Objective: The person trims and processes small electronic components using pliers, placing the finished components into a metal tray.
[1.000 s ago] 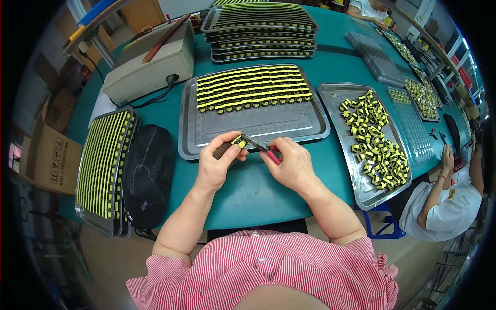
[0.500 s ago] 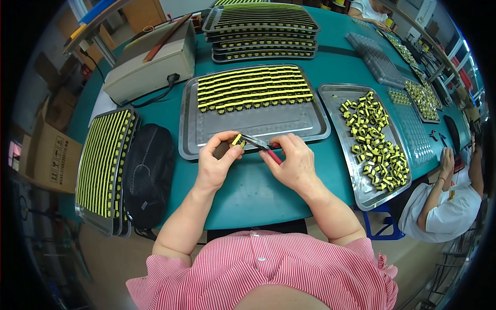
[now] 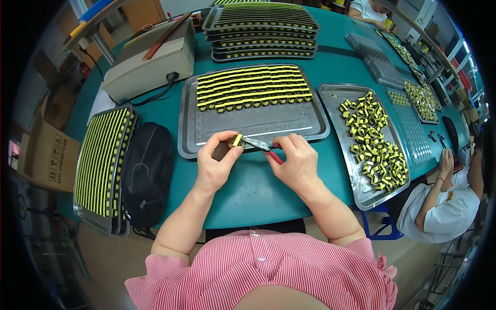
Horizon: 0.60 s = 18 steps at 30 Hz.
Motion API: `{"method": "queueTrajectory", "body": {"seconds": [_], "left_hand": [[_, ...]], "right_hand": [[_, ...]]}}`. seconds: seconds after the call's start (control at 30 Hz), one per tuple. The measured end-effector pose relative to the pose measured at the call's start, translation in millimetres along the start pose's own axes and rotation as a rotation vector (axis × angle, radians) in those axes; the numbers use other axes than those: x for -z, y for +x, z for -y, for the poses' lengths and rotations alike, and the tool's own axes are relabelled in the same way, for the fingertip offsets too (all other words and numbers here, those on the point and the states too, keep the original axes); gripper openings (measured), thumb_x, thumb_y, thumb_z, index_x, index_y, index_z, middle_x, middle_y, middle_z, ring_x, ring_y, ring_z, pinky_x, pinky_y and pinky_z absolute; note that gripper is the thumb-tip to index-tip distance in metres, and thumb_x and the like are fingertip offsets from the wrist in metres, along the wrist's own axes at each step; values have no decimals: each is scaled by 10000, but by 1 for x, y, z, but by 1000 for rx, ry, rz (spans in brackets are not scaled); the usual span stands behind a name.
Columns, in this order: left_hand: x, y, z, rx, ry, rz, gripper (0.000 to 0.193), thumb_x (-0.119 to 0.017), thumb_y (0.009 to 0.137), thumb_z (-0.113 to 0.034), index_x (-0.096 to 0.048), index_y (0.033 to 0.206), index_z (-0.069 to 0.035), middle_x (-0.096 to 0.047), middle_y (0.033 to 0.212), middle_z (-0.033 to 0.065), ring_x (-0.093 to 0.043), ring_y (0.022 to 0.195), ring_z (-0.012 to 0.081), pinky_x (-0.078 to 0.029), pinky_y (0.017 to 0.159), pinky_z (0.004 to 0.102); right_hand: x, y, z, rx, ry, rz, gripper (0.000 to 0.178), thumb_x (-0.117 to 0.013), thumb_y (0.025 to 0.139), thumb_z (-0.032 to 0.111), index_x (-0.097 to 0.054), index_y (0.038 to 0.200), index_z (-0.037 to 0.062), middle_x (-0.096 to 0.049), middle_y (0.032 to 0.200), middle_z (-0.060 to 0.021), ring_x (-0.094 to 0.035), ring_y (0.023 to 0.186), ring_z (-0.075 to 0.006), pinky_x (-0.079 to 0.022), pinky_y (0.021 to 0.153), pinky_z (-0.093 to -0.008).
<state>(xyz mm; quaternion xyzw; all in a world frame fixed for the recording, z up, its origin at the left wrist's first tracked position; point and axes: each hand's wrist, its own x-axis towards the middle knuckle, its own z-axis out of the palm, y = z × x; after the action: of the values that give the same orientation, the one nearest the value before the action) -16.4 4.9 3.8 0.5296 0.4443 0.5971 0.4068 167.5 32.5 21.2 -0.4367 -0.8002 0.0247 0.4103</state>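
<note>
Between the fingertips of my left hand (image 3: 216, 161) is a small black part wrapped in yellow tape (image 3: 237, 140), which looks like a little transformer. My right hand (image 3: 295, 161) is closed around red-handled pliers (image 3: 276, 156). Their metal jaws point left and meet the part's right side; whether they grip it is too small to tell. Just beyond both hands lies a metal tray (image 3: 253, 124), its far half lined with neat rows of the same yellow and black parts (image 3: 253, 89).
To the right, another tray (image 3: 341, 150) holds loose parts in a heap. A black pouch (image 3: 148, 175) and stacked full trays (image 3: 103, 163) are on the left. More stacked trays (image 3: 262, 31) and a beige box (image 3: 150, 59) stand behind. A co-worker (image 3: 439, 206) sits at the right.
My hands stay almost in place. The pliers and my right hand have turned slightly, and the held part has tilted a little.
</note>
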Motion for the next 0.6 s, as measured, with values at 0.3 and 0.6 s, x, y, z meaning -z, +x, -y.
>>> {"method": "queueTrajectory", "body": {"seconds": [0.3, 0.6], "left_hand": [[-4, -3, 1, -88, 137, -63, 253, -633, 765, -7, -559, 1006, 8, -552, 866, 24, -512, 795, 91, -422, 727, 214], [-8, -1, -6, -12, -81, -15, 255, -574, 816, -23, -516, 1057, 36, -585, 876, 77, -571, 802, 141, -463, 732, 255]], "right_hand": [[-3, -2, -1, -22, -24, 3, 234, -750, 595, 138, -564, 724, 79, -541, 655, -40, -559, 605, -232, -450, 504, -335], [-10, -3, -3, -120, 229, 108, 220, -708, 697, 160, -584, 845, 54, -587, 742, -72, -582, 642, -195, -469, 562, -298]]}}
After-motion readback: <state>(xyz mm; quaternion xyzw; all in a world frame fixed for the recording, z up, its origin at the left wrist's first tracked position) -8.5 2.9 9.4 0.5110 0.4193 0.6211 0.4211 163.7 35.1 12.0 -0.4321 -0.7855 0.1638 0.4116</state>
